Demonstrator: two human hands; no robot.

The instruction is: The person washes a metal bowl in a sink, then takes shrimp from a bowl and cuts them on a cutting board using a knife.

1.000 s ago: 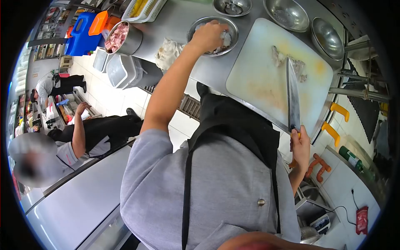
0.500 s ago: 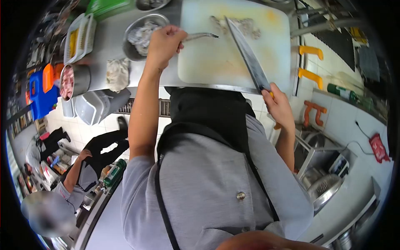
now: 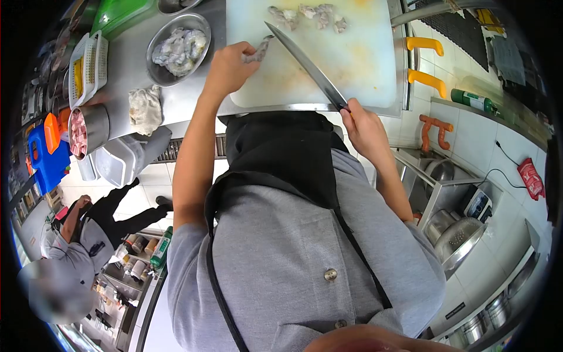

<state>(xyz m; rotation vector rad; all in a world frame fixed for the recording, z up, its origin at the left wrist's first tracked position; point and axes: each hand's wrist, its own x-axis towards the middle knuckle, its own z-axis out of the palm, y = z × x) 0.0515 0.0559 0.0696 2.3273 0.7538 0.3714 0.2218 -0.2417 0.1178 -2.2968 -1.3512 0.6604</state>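
Observation:
My left hand (image 3: 231, 69) is closed on a raw shrimp (image 3: 256, 54) at the left edge of a white cutting board (image 3: 311, 82). The shrimp's tail points up and right, close to the knife tip. My right hand (image 3: 365, 126) grips the handle of a long kitchen knife (image 3: 306, 66), its blade slanting up and left over the board. Cut shrimp pieces (image 3: 322, 16) lie near the board's far edge. Left of the board, a metal bowl (image 3: 154, 73) holds several peeled shrimp (image 3: 180, 51).
A crumpled cloth (image 3: 145, 110) and a metal pot (image 3: 98, 126) of pink meat sit along the counter's front edge. Behind them stands a white basket (image 3: 94, 70). Two yellow handles (image 3: 426, 44) are right of the board. Another person (image 3: 88, 240) stands at lower left.
The view has shifted, moving the counter left in the picture. My left hand has brought the shrimp nearer the board's left edge, and the knife tip has come closer to its tail.

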